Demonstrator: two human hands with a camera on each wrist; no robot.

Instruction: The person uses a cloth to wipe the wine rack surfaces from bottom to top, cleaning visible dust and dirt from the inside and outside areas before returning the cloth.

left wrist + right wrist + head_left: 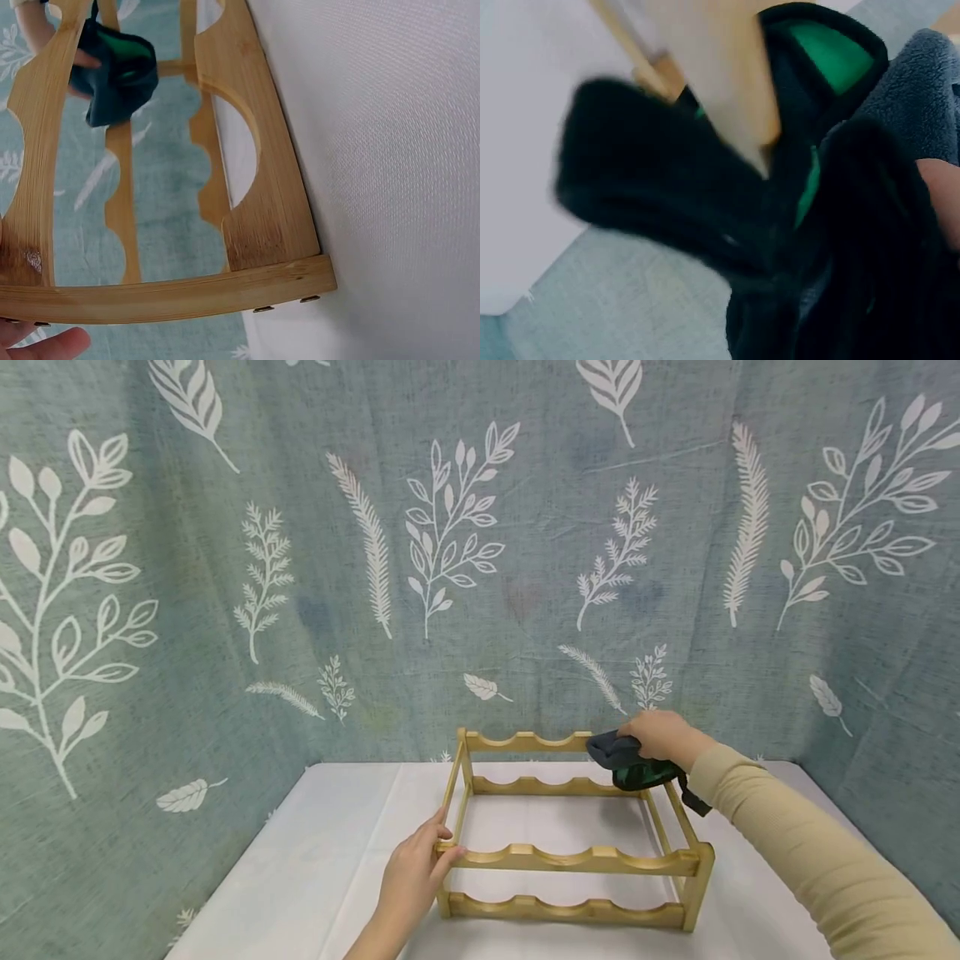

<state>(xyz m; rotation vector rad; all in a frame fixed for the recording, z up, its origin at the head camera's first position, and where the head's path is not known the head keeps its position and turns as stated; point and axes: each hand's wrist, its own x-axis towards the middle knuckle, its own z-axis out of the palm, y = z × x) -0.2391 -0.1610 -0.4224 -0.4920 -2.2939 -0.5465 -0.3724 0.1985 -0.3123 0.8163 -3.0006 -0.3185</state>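
Note:
A light wooden wine rack (525, 858) with scalloped rails, two tiers high, stands on the white tabletop. My left hand (416, 864) grips its near left corner, thumb over the top front rail; in the left wrist view only fingertips (60, 345) show beside the end post. At the rack's far right corner, my right hand (663, 737) holds a dark grey cloth (611, 750) with green inside and black edging. In the right wrist view the cloth's fluffy grey side (922, 90) shows, and its dark folds (660, 165) hang around a wooden rail of the rack.
The white tabletop (337, 835) extends to both sides of the rack. Behind it and along the sides hangs a grey-green curtain (517, 568) printed with white leaves.

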